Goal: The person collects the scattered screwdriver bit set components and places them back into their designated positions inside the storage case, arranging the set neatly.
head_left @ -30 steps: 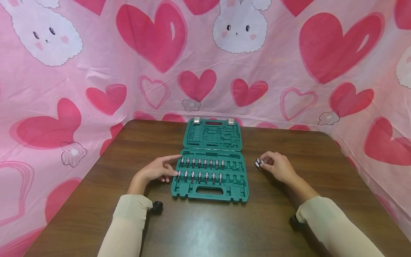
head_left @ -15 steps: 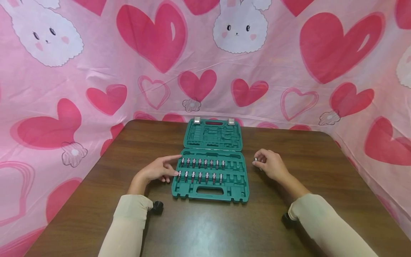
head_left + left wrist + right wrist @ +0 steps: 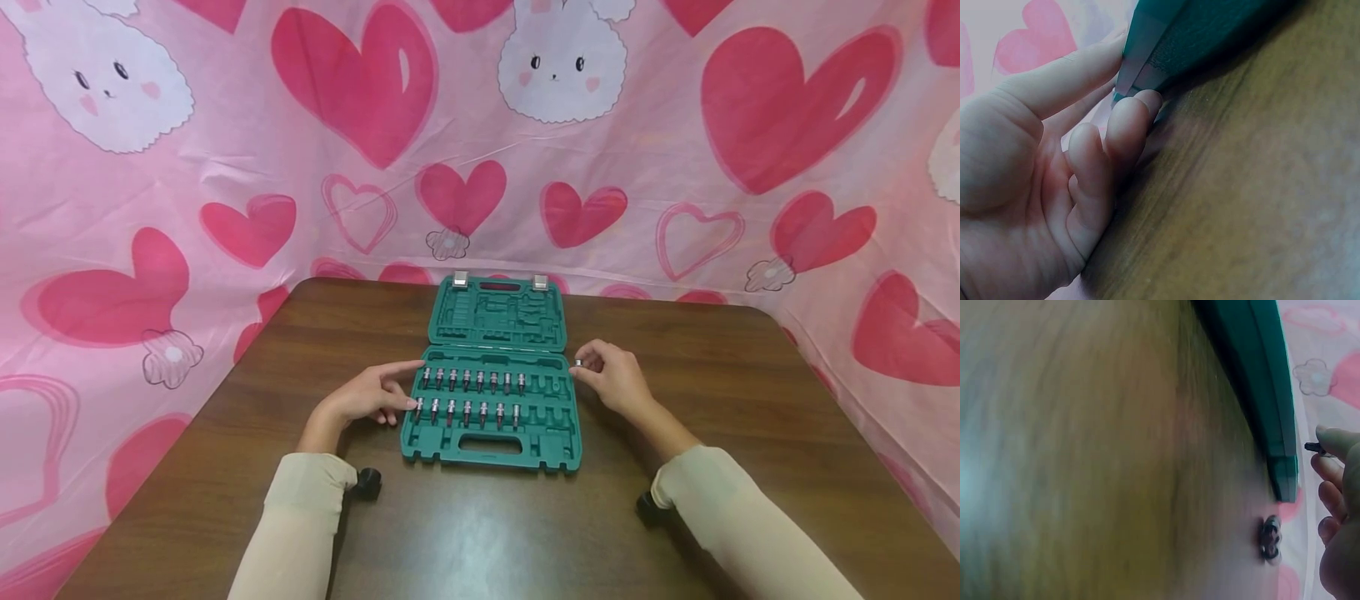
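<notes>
An open green case (image 3: 491, 462) lies on the table, its lower half holding two rows of bit sockets (image 3: 480, 382), with bare slots at the right end of each row. My left hand (image 3: 363, 396) rests at the case's left edge, index finger stretched to the corner and thumb on the rim. In the left wrist view its other fingers bend beside the case's side wall (image 3: 1166, 44). Just off the case's right edge, my right hand (image 3: 618, 379) pinches a bit socket (image 3: 1313, 447) between thumb and fingers, dark tip sticking out.
In the right wrist view, loose bit sockets (image 3: 1270, 540) lie on the table near the case; the right hand hides them in the head view. The case lid (image 3: 497, 312) stands open at the back, with two metal latches. A pink patterned cloth (image 3: 480, 125) hangs behind the table.
My right hand has picked up a bit socket from the table and moved left with it to the case's right edge. The left hand and the case stay put.
</notes>
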`<move>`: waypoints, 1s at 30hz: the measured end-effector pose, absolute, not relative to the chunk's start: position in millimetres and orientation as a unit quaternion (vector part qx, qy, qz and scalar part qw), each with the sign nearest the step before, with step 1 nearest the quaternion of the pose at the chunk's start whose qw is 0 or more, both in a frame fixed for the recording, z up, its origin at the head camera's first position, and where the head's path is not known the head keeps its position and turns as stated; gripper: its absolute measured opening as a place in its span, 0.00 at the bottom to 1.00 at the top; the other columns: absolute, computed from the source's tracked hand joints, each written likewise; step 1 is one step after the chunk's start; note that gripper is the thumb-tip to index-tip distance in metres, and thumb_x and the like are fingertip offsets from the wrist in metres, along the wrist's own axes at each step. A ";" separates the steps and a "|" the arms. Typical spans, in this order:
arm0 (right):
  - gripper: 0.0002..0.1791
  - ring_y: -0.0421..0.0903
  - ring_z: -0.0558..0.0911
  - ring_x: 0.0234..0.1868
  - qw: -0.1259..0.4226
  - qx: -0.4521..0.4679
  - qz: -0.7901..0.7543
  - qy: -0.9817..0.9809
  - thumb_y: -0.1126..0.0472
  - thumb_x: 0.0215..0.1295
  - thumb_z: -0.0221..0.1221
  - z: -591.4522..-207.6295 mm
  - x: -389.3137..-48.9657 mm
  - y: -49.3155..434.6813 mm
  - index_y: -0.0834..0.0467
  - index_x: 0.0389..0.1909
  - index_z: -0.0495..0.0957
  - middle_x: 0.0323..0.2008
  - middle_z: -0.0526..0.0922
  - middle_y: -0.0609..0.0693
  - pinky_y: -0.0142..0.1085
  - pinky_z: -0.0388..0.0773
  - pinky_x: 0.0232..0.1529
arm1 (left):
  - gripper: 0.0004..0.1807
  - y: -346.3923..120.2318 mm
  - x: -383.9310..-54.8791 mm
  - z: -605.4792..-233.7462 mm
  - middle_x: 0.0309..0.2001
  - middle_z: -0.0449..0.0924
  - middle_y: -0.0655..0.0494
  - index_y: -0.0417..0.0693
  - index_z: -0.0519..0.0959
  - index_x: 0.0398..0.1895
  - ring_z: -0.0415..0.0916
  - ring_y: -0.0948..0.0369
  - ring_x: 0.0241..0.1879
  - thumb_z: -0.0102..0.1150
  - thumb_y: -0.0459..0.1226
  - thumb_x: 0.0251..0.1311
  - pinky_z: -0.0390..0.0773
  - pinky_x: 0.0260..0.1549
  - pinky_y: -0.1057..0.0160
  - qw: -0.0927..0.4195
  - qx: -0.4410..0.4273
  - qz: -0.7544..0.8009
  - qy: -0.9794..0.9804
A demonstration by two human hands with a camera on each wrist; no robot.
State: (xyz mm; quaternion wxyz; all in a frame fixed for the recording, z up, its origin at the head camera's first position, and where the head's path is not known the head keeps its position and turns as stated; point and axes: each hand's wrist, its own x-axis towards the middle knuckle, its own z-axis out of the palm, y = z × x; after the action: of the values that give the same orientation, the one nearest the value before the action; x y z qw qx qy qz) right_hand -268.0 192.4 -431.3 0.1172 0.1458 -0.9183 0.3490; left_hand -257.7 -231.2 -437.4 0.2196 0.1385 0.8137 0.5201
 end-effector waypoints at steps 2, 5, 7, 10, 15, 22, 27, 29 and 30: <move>0.11 0.48 0.76 0.31 0.112 0.147 0.355 -0.916 0.59 0.56 0.71 -431.6 -268.0 188.4 0.56 0.36 0.79 0.30 0.80 0.50 0.40 0.76 0.33 | 0.39 -231.2 -257.7 -437.7 0.28 0.82 0.44 0.56 0.62 0.74 0.76 0.56 0.19 0.67 0.39 0.59 0.79 0.22 0.61 0.219 0.138 0.520 0.814; 0.11 0.48 0.76 0.32 0.099 0.147 0.362 -0.915 0.59 0.57 0.70 -433.0 -268.2 183.0 0.55 0.36 0.78 0.31 0.80 0.50 0.40 0.76 0.34 | 0.39 -231.0 -257.3 -437.6 0.28 0.82 0.44 0.56 0.62 0.74 0.76 0.56 0.19 0.67 0.39 0.59 0.79 0.22 0.61 0.218 0.139 0.521 0.814; 0.11 0.48 0.76 0.32 0.091 0.149 0.366 -0.914 0.59 0.57 0.70 -434.0 -268.5 179.8 0.55 0.36 0.78 0.32 0.80 0.50 0.40 0.76 0.34 | 0.39 -230.9 -257.0 -437.3 0.28 0.82 0.44 0.56 0.62 0.74 0.76 0.56 0.19 0.67 0.39 0.59 0.79 0.22 0.61 0.219 0.139 0.522 0.813; 0.10 0.48 0.76 0.32 0.086 0.152 0.372 -0.912 0.59 0.57 0.70 -434.7 -268.8 175.2 0.54 0.35 0.78 0.31 0.81 0.49 0.40 0.76 0.34 | 0.39 -230.8 -256.6 -436.6 0.28 0.82 0.44 0.56 0.62 0.74 0.76 0.56 0.19 0.67 0.39 0.59 0.79 0.22 0.61 0.219 0.139 0.522 0.813; 0.10 0.47 0.76 0.31 0.088 0.163 0.381 -0.906 0.59 0.57 0.70 -434.6 -268.5 167.5 0.54 0.34 0.78 0.30 0.81 0.48 0.39 0.76 0.33 | 0.39 -230.7 -256.7 -435.9 0.29 0.82 0.44 0.56 0.62 0.74 0.76 0.56 0.19 0.67 0.39 0.59 0.79 0.22 0.61 0.220 0.138 0.521 0.813; 0.10 0.47 0.75 0.31 0.081 0.166 0.386 -0.904 0.58 0.57 0.70 -434.0 -268.7 155.6 0.54 0.34 0.79 0.31 0.81 0.48 0.39 0.74 0.33 | 0.39 -230.9 -256.6 -436.6 0.28 0.81 0.44 0.56 0.62 0.74 0.76 0.56 0.19 0.67 0.39 0.59 0.79 0.22 0.61 0.218 0.139 0.522 0.813; 0.09 0.47 0.75 0.32 0.066 0.167 0.374 -0.910 0.57 0.58 0.69 -432.7 -268.5 147.4 0.54 0.33 0.79 0.32 0.79 0.49 0.40 0.73 0.34 | 0.39 -230.7 -256.0 -435.9 0.28 0.82 0.44 0.56 0.62 0.74 0.76 0.56 0.19 0.67 0.39 0.59 0.80 0.23 0.61 0.217 0.139 0.519 0.815; 0.09 0.47 0.75 0.33 0.060 0.168 0.371 -0.911 0.57 0.59 0.69 -432.8 -268.5 144.7 0.53 0.33 0.79 0.32 0.78 0.49 0.40 0.73 0.34 | 0.39 -230.3 -255.7 -435.3 0.28 0.82 0.44 0.56 0.62 0.74 0.76 0.56 0.19 0.67 0.39 0.60 0.79 0.23 0.61 0.216 0.140 0.518 0.816; 0.08 0.47 0.75 0.33 0.057 0.168 0.369 -0.912 0.57 0.59 0.69 -433.0 -268.6 143.5 0.53 0.33 0.79 0.32 0.78 0.49 0.40 0.73 0.34 | 0.39 -230.1 -255.6 -435.1 0.28 0.82 0.44 0.56 0.62 0.74 0.76 0.56 0.19 0.66 0.39 0.60 0.79 0.23 0.61 0.215 0.140 0.517 0.817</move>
State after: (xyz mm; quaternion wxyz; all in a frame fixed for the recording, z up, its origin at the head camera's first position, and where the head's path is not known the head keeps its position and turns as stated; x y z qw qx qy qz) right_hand -268.6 143.5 -433.0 0.0574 0.1680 -0.9125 0.3686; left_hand -255.6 -230.1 -435.1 0.2149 0.1405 0.8165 0.5171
